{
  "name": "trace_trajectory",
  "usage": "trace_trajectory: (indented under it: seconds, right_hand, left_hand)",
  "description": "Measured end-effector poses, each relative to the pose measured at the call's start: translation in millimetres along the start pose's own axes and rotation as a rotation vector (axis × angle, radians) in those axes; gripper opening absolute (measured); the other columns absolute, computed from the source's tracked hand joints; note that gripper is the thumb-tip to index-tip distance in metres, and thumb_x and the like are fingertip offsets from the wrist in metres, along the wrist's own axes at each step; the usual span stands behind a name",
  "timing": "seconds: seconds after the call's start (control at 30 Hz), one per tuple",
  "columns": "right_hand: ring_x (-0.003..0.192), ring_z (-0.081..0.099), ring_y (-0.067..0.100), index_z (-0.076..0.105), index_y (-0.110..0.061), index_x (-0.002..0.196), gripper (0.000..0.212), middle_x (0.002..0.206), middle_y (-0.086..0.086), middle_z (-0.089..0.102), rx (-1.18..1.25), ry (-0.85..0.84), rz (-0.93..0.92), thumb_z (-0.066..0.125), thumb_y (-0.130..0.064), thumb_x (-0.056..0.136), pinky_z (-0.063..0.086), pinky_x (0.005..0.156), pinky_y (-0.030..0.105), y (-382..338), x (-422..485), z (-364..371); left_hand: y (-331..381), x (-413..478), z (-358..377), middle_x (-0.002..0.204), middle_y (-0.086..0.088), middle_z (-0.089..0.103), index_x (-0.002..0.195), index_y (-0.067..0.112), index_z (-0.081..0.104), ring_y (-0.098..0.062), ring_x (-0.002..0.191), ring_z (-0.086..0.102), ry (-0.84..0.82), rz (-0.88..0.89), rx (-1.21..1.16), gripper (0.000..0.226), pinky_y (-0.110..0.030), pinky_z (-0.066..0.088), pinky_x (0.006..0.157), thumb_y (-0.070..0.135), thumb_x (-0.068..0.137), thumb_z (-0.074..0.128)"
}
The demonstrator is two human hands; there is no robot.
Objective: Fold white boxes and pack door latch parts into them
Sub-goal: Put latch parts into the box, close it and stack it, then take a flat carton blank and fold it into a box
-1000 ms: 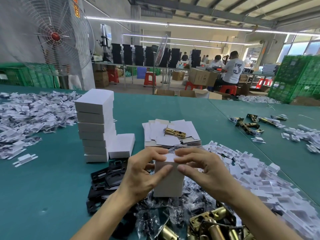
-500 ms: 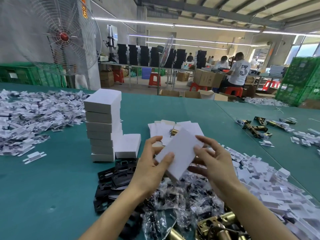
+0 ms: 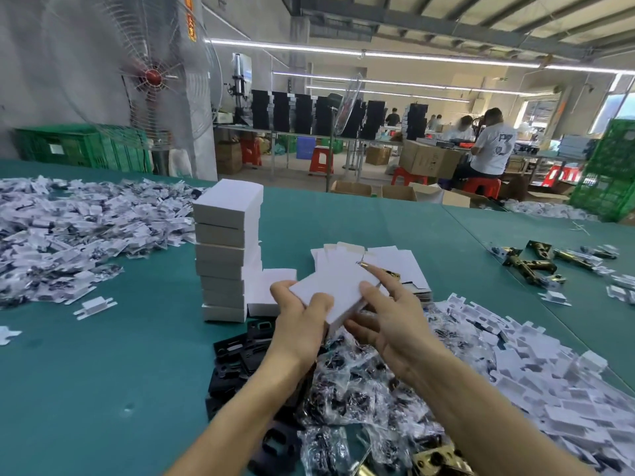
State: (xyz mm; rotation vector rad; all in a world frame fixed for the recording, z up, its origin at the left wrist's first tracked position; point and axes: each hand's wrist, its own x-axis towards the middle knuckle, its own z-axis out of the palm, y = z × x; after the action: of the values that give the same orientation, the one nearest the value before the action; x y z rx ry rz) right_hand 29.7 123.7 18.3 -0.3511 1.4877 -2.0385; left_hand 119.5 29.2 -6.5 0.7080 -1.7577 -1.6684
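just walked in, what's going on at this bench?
A person holds a folded white box in both hands above the table. The left hand grips its near end and the right hand pinches its right side. A stack of finished boxes stands to the left, flat blanks lie behind, and bagged parts lie below the hands.

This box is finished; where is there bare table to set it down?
Bare table lies near left, between the scrap pile, box stack and black plates. Also beyond the flat blanks. Crowded under the left hand and right hand: bags, inserts.
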Motion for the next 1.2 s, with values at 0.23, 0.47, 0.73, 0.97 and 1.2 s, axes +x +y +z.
trace_trajectory:
  seconds: [0.23,0.47,0.73,0.97,1.2]
  right_hand:
    - [0.080,0.075,0.030,0.029,-0.036,0.150,0.063,0.104,0.014,0.065,-0.207,-0.125,0.013,0.056,-0.009,0.100,0.061,0.065,0.032,-9,22,2]
    - [0.066,0.065,0.021,0.062,-0.006,0.111,0.015,0.099,0.019,0.065,-0.409,-0.143,0.113,0.057,-0.004,0.097,0.057,0.060,0.029,-8,15,-31]
    - [0.045,0.049,0.007,0.068,-0.010,0.096,0.015,0.071,0.007,0.065,-0.657,0.001,-0.051,0.055,-0.003,0.096,0.034,0.039,0.019,-9,44,-60]
    - [0.062,0.057,0.013,0.069,-0.018,0.109,0.024,0.089,-0.002,0.069,-1.118,0.144,-0.359,0.051,-0.010,0.096,0.045,0.053,0.022,-10,88,-73]
    - [0.135,0.043,0.024,0.034,-0.033,0.149,0.049,0.146,-0.001,0.051,-1.708,0.032,-0.332,0.044,-0.033,0.101,0.037,0.106,0.041,-10,132,-75]
  left_hand:
    - [-16,32,-4,0.083,-0.012,0.050,0.092,0.032,0.029,-0.011,0.038,0.049,0.179,-0.158,-0.360,0.030,-0.024,0.042,0.037,0.020,0.099,0.055]
    - [-30,72,-6,0.078,-0.010,0.053,0.124,0.024,0.028,-0.016,0.049,0.048,0.467,-0.217,-0.398,0.034,-0.024,0.045,0.039,0.012,0.100,0.050]
    - [-33,66,11,0.091,-0.012,0.053,0.114,0.021,0.025,-0.018,0.056,0.054,0.739,-0.229,-0.671,0.050,-0.020,0.052,0.042,0.002,0.093,0.067]
    - [-32,56,16,0.100,-0.009,0.049,0.102,0.020,0.037,-0.029,0.069,0.064,0.753,-0.092,-0.399,0.038,-0.029,0.052,0.054,0.003,0.090,0.070]
    - [-17,76,36,0.095,0.007,0.062,0.094,0.027,0.061,-0.004,0.088,0.056,-0.015,0.394,0.573,0.012,-0.021,0.047,0.081,0.021,0.088,0.070]
